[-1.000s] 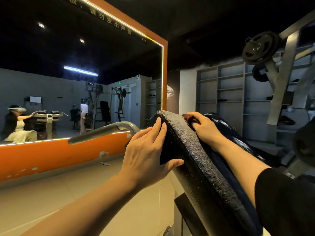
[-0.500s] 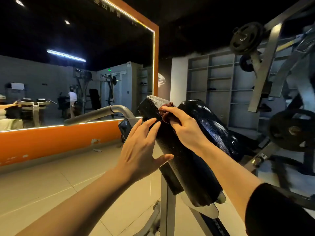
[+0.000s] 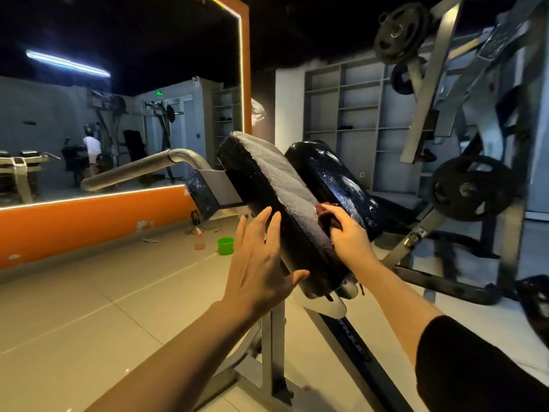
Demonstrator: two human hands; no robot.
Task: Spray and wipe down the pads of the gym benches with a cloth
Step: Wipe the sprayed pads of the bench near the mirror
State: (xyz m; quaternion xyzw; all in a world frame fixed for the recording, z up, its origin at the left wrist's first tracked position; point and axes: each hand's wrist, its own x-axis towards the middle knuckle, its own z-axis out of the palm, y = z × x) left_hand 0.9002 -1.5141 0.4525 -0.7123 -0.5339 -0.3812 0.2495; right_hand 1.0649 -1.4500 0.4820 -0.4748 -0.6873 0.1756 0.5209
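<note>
Now right hand [image 3: 350,242] fingers pinching cloth [image 3: 325,214] on pad [image 3: 282,185]; left hand [image 3: 261,263] fingers spread.

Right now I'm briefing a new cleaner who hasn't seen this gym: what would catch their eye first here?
Probably the two black padded bench cushions at centre, tilted on a grey steel frame, with the right hand gripping a dark reddish cloth between them and the open left hand against the nearer pad's side. Next, the orange-framed wall mirror at left, and a small green bucket on the floor below.
</note>
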